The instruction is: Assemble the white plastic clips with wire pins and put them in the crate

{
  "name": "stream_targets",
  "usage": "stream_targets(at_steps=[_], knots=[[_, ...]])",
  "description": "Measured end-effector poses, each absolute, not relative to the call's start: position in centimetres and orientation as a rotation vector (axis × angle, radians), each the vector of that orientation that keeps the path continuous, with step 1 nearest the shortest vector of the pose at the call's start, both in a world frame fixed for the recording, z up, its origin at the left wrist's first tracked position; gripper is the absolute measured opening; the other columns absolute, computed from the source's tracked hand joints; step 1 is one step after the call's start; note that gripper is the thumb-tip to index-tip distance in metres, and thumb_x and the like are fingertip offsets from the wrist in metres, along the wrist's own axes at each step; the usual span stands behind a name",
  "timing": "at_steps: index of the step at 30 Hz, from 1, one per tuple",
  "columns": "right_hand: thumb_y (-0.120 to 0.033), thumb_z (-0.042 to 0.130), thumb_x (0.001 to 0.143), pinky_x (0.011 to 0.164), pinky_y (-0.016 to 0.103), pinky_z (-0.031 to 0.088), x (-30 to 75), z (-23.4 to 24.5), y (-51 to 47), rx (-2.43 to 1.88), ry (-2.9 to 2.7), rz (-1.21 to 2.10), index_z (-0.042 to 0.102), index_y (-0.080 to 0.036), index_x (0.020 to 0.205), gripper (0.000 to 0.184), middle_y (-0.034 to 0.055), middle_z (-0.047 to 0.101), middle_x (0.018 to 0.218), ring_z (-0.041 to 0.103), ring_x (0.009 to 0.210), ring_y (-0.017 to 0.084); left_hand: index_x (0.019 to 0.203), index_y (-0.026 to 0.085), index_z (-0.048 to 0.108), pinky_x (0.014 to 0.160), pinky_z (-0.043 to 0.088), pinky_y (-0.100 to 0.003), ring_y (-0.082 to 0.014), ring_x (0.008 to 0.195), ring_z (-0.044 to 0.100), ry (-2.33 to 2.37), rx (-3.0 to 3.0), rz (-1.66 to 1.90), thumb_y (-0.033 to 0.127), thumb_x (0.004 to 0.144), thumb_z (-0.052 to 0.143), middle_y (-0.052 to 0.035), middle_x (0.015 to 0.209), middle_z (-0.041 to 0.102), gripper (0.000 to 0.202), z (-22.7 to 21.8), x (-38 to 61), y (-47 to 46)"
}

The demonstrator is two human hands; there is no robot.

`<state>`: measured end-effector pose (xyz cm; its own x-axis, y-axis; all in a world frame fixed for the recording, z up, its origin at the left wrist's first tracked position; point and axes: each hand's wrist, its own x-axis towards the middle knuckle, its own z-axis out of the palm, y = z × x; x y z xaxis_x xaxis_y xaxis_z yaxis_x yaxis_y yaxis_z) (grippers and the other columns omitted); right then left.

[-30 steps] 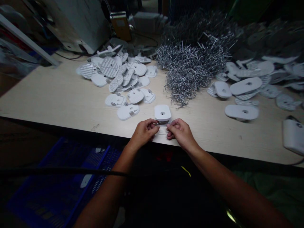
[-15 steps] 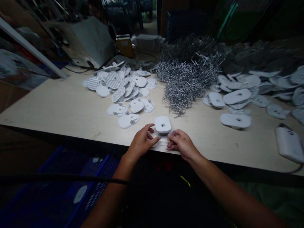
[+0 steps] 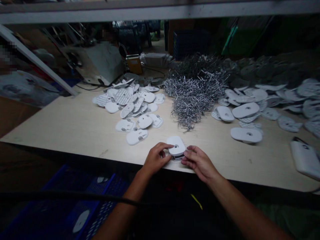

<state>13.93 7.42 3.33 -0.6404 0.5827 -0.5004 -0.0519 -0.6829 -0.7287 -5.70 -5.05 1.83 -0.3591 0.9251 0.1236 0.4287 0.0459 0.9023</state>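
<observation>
1. Pale wood-grain table (image 3: 75,133): runs across the view, everything worked on sits here.
2. Blue perforated plastic crate (image 3: 112,186): below the table edge, left side, white pieces inside.
3. Right-hand pile of white oval plastic parts (image 3: 246,110): spreads back into shadow.
4. Tangled heap of thin silver metal pins (image 3: 192,93): mid-table, between the piles.
5. Left-hand pile of white oval plastic parts (image 3: 127,109): some ridged, some smooth side up.
6. Left hand (image 3: 155,158): grasping the part in item 8, index finger on top, thumb at the near side.
7. Right hand (image 3: 200,163): fingers curled at the part's right edge; can't tell if gripping.
8. White rounded plastic part (image 3: 177,150): near table edge, between both hands, holed face up.
</observation>
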Motion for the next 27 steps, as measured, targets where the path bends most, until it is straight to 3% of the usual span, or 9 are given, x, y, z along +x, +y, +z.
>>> stream_targets(at_steps=[4, 7, 10, 13, 18, 22, 24, 27], knots=[[-0.040, 0.095, 0.069, 0.065, 0.031, 0.063, 14.8, 3.1, 9.4, -1.000, -1.457, 2.103, 0.065, -0.020, 0.108, 0.053, 0.0060, 0.071, 0.107, 0.072, 0.074, 0.018, 0.121, 0.023, 0.076, 0.069, 0.050, -0.026, -0.0112, 0.071, 0.059, 1.849, 1.324, 1.344, 0.017, 0.086, 0.070, -0.0067, 0.112, 0.070, 0.037, 0.9, -5.1, -4.9], [-0.033, 0.090, 0.072, 0.066, 0.029, 0.059, 15.1, 3.1, 11.6, -0.883, -1.815, 1.903, 0.072, -0.019, 0.119, 0.052, 0.0093, 0.071, 0.119, 0.070, 0.074, 0.016, 0.121, 0.024, 0.075, 0.071, 0.050, -0.027, -0.0116, 0.072, 0.059, 1.882, 1.319, 1.323, 0.014, 0.085, 0.068, -0.0058, 0.113, 0.069, 0.039, 1.1, -4.9, -4.8], [-0.026, 0.082, 0.075, 0.065, 0.028, 0.055, 14.5, 2.6, 13.0, -0.739, -2.005, 1.903, 0.074, -0.019, 0.125, 0.051, 0.0059, 0.074, 0.106, 0.065, 0.070, 0.016, 0.120, 0.024, 0.075, 0.072, 0.049, -0.027, -0.0133, 0.076, 0.060, 1.904, 1.307, 1.320, 0.011, 0.082, 0.067, -0.0055, 0.113, 0.069, 0.040, 1.1, -4.4, -4.6], [-0.024, 0.069, 0.079, 0.056, 0.026, 0.046, 13.5, 1.9, 12.7, -0.699, -2.066, 1.819, 0.077, -0.020, 0.118, 0.040, 0.0012, 0.072, 0.084, 0.057, 0.061, 0.015, 0.114, 0.023, 0.075, 0.070, 0.047, -0.027, -0.0142, 0.076, 0.058, 1.927, 1.269, 1.366, 0.009, 0.078, 0.066, -0.0045, 0.108, 0.067, 0.039, 0.6, -3.6, -4.2], [-0.018, 0.059, 0.076, 0.060, 0.027, 0.042, 12.6, 1.3, 10.9, -0.729, -2.113, 1.389, 0.078, -0.022, 0.105, 0.035, -0.0004, 0.069, 0.080, 0.053, 0.062, 0.016, 0.104, 0.020, 0.074, 0.064, 0.040, -0.025, -0.0138, 0.074, 0.053, 1.996, 1.197, 1.480, 0.009, 0.074, 0.068, -0.0022, 0.097, 0.061, 0.032, -0.3, -2.5, -3.2], [-0.020, 0.059, 0.074, 0.059, 0.028, 0.042, 12.8, 1.0, 11.0, -0.759, -2.032, 1.487, 0.079, -0.022, 0.103, 0.035, 0.0017, 0.072, 0.085, 0.055, 0.062, 0.016, 0.103, 0.020, 0.074, 0.064, 0.042, -0.025, -0.0144, 0.076, 0.056, 1.965, 1.142, 1.428, 0.009, 0.075, 0.068, -0.0030, 0.098, 0.064, 0.031, 0.7, -2.8, -3.3], [-0.022, 0.063, 0.072, 0.058, 0.028, 0.045, 13.1, 0.9, 11.4, -0.778, -1.925, 1.644, 0.079, -0.021, 0.102, 0.034, 0.0037, 0.074, 0.089, 0.058, 0.064, 0.017, 0.111, 0.021, 0.074, 0.066, 0.045, -0.025, -0.0144, 0.077, 0.058, 1.904, 1.094, 1.369, 0.014, 0.079, 0.073, -0.0035, 0.101, 0.067, 0.033, 1.8, -3.4, -4.2], [-0.026, 0.072, 0.070, 0.058, 0.029, 0.050, 13.9, 1.2, 11.6, -0.827, -1.730, 1.871, 0.077, -0.020, 0.103, 0.034, 0.0054, 0.075, 0.089, 0.064, 0.067, 0.020, 0.136, 0.024, 0.064, 0.072, 0.053, -0.028, -0.0167, 0.084, 0.066, 1.759, 0.909, 1.354, 0.032, 0.077, 0.087, -0.0082, 0.118, 0.068, 0.063, 3.5, -4.4, -6.2]])
